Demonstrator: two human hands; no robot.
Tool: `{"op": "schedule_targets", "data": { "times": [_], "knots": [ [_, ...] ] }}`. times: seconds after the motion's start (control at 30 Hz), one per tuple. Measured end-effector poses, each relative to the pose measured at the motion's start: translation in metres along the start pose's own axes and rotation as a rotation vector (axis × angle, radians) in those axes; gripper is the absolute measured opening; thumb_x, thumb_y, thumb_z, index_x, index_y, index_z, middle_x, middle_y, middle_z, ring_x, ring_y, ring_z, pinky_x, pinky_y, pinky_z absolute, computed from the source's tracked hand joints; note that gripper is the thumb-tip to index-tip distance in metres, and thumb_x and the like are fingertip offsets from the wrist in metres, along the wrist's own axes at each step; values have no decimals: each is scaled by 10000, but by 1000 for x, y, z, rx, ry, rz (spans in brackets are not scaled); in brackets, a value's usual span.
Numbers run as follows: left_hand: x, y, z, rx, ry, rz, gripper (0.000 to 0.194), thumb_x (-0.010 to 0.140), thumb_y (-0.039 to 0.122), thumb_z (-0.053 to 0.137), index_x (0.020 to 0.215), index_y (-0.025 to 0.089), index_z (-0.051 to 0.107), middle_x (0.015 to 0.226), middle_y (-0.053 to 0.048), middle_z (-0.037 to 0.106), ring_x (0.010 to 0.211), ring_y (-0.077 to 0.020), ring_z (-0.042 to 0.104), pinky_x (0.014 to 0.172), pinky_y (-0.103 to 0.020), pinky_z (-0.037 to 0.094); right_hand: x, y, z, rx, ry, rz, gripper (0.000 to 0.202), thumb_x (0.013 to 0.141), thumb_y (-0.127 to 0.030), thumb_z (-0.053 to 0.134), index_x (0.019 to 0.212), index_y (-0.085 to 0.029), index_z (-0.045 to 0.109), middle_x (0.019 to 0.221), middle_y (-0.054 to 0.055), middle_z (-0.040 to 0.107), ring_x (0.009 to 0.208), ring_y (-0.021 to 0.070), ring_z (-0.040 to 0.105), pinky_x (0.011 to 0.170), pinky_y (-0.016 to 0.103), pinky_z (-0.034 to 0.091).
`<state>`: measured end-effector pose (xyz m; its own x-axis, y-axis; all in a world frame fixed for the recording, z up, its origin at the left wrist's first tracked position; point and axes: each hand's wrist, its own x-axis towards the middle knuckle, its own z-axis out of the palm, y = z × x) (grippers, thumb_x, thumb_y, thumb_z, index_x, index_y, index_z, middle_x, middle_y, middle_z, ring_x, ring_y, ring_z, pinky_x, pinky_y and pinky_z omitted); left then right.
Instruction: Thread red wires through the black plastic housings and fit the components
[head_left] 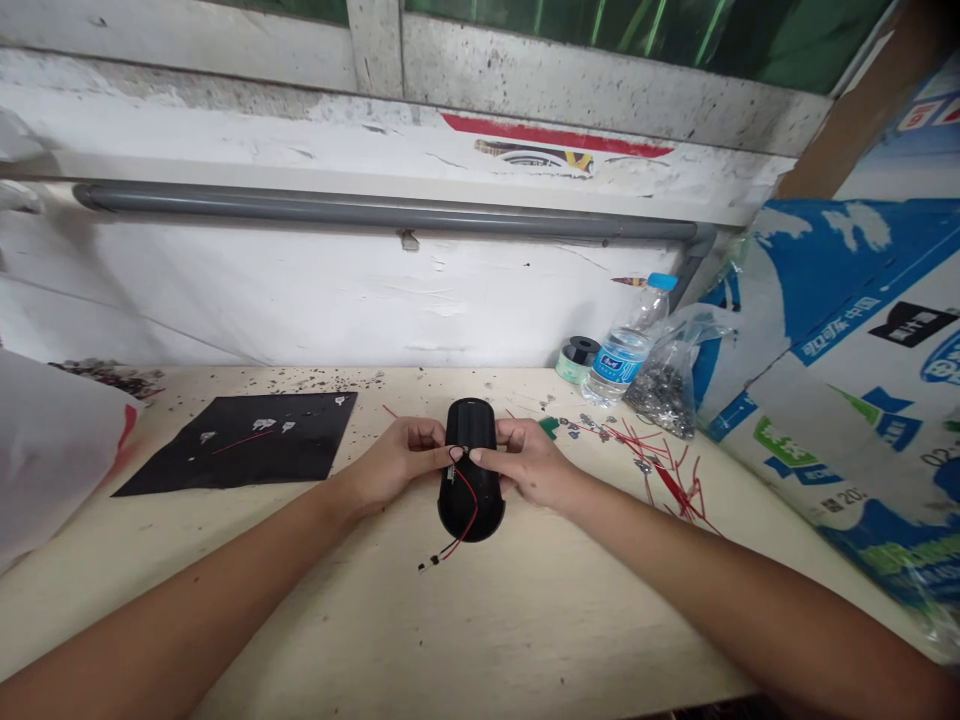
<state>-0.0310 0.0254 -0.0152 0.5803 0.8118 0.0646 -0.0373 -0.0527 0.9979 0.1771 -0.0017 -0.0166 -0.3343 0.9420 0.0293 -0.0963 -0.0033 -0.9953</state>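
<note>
A black plastic housing (471, 515), long and rounded at its near end, lies in the middle of the table between my hands. My left hand (409, 452) grips its left side, fingers curled behind and thumb laid over the inside. From the other side my right hand (529, 452) holds it the same way, and the two thumbtips nearly meet at the middle. A thin red and black wire (475, 505) runs from near the thumbs down past the housing's near end, ending in a small connector (429, 564). What lies under the thumbtips is too small to make out.
A black sheet (247, 470) with small metal pieces lies left, beside a white bag (52, 450). To the right are red wires (675, 480), a water bottle (619, 355), a solder-like spool (576, 360), a bag of metal parts (664, 390) and a large blue-white carton (847, 360).
</note>
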Motion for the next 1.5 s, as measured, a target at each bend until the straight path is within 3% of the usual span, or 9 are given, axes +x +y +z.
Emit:
{"op": "schedule_targets", "data": {
  "times": [0.27, 0.5, 0.67, 0.8, 1.1, 1.5],
  "knots": [
    [0, 0, -1, -2, 9, 7, 284, 818, 360, 757, 730, 136, 605, 672, 12, 544, 623, -103, 502, 599, -249, 365, 4, 2, 0, -8, 36, -22, 314, 692, -378, 828, 844, -139, 694, 748, 12, 671, 577, 108, 621, 435, 189, 485],
    [1, 6, 4, 17, -12, 11, 262, 822, 362, 744, 753, 122, 666, 680, -3, 570, 622, -104, 497, 614, -254, 371, 5, 5, -2, 82, 10, 6, 290, 686, -345, 834, 862, -155, 704, 744, 10, 676, 509, 85, 578, 377, 167, 427],
    [1, 6, 5, 49, -16, 13, 249, 815, 372, 747, 789, 133, 681, 737, -29, 627, 682, -141, 564, 669, -286, 428, 5, 7, -2, 87, 15, -14, 297, 696, -356, 840, 872, -170, 690, 827, 28, 687, 677, 143, 660, 543, 243, 550],
    [1, 5, 5, 61, -12, 17, 254, 814, 376, 750, 779, 135, 677, 733, -29, 637, 678, -141, 570, 678, -289, 438, 5, 11, -5, 6, 14, -40, 296, 734, -391, 821, 897, -180, 693, 841, 27, 684, 709, 148, 664, 602, 270, 564],
    [0, 8, 7, 24, -16, 17, 257, 789, 350, 775, 727, 138, 643, 679, -4, 614, 624, -116, 549, 643, -270, 422, 4, 13, -4, -30, 7, -43, 333, 737, -442, 813, 911, -178, 708, 856, 48, 713, 703, 166, 675, 570, 270, 550],
    [0, 7, 9, 45, 35, -2, 301, 765, 377, 788, 709, 143, 607, 658, 2, 600, 602, -113, 528, 598, -255, 397, 0, 7, 0, -119, 37, -127, 288, 772, -437, 777, 829, -167, 695, 763, 12, 663, 631, 117, 586, 517, 218, 468]
  ]
}}
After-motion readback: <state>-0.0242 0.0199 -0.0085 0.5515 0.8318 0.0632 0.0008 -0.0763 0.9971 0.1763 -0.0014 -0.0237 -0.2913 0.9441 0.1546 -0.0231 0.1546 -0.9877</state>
